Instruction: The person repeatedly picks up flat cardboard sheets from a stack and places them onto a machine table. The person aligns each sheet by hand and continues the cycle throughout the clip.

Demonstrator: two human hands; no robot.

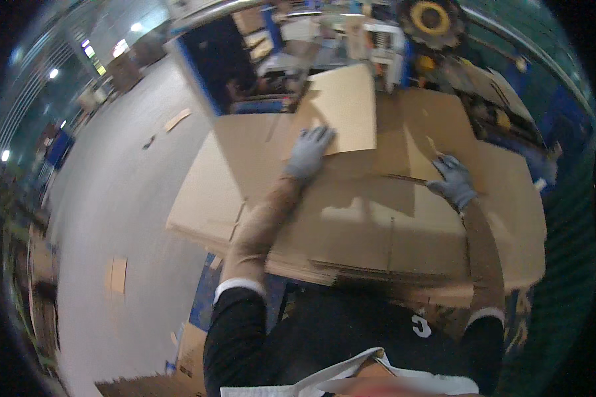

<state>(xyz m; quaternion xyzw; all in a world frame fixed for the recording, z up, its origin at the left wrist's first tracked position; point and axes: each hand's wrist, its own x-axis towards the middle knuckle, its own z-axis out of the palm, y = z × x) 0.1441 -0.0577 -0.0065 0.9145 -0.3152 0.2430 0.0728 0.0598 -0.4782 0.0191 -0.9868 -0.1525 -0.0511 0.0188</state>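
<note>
My left hand (310,153), in a grey glove, lies with its fingers stretched out at the lower left edge of a pale cardboard panel (351,112). Whether its thumb grips the panel's edge is hidden. To the right, my right hand (455,182), also gloved in grey, rests on a brown cardboard sheet (437,109) with fingers spread and thumb apart. Both hands are over a broad stack of flat cardboard sheets (351,238), slotted along their edges. The stack's layered near edge is close to my body.
Beyond the stack stands a machine with a blue panel (215,63) and a dark wheel with a yellow hub (430,18). Cardboard scraps (116,275) lie on the grey floor (146,218) to the left. A metal rail (523,40) runs along the right.
</note>
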